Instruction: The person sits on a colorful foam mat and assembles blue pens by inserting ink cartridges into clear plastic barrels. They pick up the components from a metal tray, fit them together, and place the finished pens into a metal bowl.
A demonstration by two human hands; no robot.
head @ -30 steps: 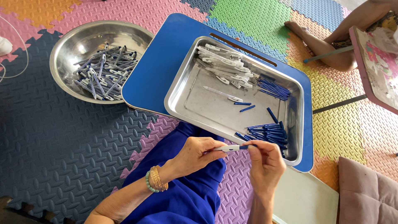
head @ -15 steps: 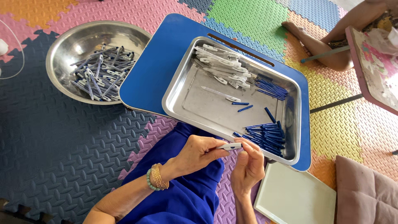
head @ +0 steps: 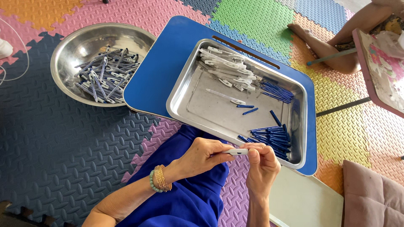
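My left hand (head: 202, 154) and my right hand (head: 261, 166) meet over my blue-clad lap, both pinching one small white pen barrel (head: 236, 151) held level between the fingertips. Just beyond them a rectangular steel tray (head: 202, 113) rests on a blue lap desk (head: 160, 71). In the tray lie a heap of white pen barrels (head: 227, 69), a bundle of blue refills (head: 275, 91) and a pile of blue caps (head: 271, 136). A lone white barrel (head: 225, 96) lies in the tray's middle.
A round steel bowl (head: 71, 50) with several assembled blue-and-white pens (head: 105, 75) stands at the left on foam floor tiles. Another person's bare leg (head: 332, 46) and a small floral table (head: 381, 67) are at the upper right. A mauve cushion (head: 374, 197) lies lower right.
My hands stay together on the white barrel; the right hand has shifted its fingertips along it. The view has drifted slightly, nothing else moved.
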